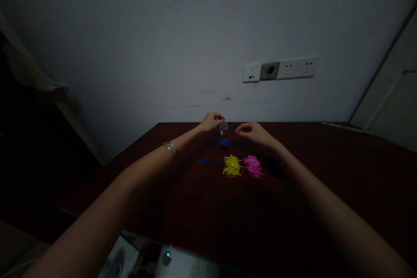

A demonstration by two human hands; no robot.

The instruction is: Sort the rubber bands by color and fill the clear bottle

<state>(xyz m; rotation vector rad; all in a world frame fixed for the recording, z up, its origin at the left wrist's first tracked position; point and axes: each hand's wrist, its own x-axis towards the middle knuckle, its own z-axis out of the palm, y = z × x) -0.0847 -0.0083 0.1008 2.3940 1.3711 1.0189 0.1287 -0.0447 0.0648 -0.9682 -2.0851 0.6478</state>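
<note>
A small clear glass jar (223, 134) stands upright near the far edge of the table, with blue pieces (224, 142) at its bottom. My left hand (213, 120), with a silver bracelet on the wrist, is at the jar's mouth, its fingertips pinched together by the rim. Whatever they pinch is too small to make out. Just right of the jar, apart from it, my right hand (250, 131) hovers with thumb and fingers drawn together; anything between them is hidden. Nearer me lie a pile of yellow rubber bands (232, 166), a pink pile (253, 166) and a few loose blue bands (204, 161).
The dark reddish table (195, 208) runs up to a pale wall (146, 52) with a row of sockets (280, 70). Below the table's near edge, a white appliance (182, 265) with a small light shows. A door stands at the right.
</note>
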